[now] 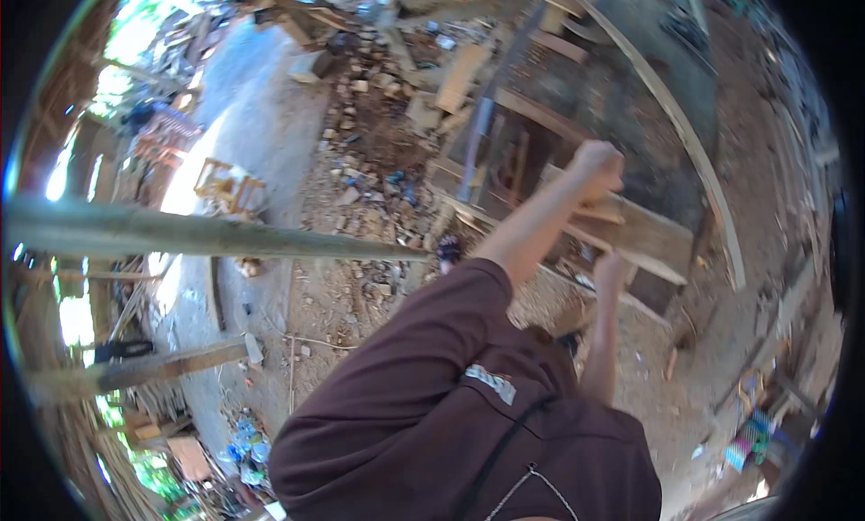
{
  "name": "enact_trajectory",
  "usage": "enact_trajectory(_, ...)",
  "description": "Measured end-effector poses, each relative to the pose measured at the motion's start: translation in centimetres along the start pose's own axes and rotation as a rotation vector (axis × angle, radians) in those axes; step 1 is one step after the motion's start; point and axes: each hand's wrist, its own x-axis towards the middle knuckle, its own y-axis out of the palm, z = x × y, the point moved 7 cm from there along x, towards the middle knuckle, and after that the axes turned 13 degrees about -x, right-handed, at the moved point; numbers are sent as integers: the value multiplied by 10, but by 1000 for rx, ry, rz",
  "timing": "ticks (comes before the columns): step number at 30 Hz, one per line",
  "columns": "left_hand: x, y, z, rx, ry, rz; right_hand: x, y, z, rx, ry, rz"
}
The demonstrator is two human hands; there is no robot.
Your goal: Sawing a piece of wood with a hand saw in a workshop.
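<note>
My left hand (598, 167) is closed in a fist above a wooden workbench (671, 192). A short light piece of wood (602, 208) lies just below that hand; whatever the fingers hold is hidden. Close to my body, my right hand (611, 269) is at the near edge of a wide wooden board (644, 237), its fingers curled and mostly out of sight. Between the bench's boards, left of my left hand, a dark open gap (515, 156) shows.
A long thin curved strip of wood (689, 129) lies across the bench's right side. Wood offcuts (360, 116) litter the dirt floor at left. A thick pole (225, 237) juts in from the left, above a wooden beam (144, 370). A wooden frame (230, 188) stands farther off.
</note>
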Motion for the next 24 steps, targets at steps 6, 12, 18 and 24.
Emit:
enact_trajectory(6,11,16,-3,110,30,59,18,9,-3,145,120,46)
enact_trajectory(12,2,4,4,63,-8,78,-50,-12,0,125,243,28)
enact_trajectory(18,11,11,-18,67,16,91,14,-13,-3,176,75,-1)
enact_trajectory(24,6,9,-4,65,-18,114,-28,-14,2,144,87,39)
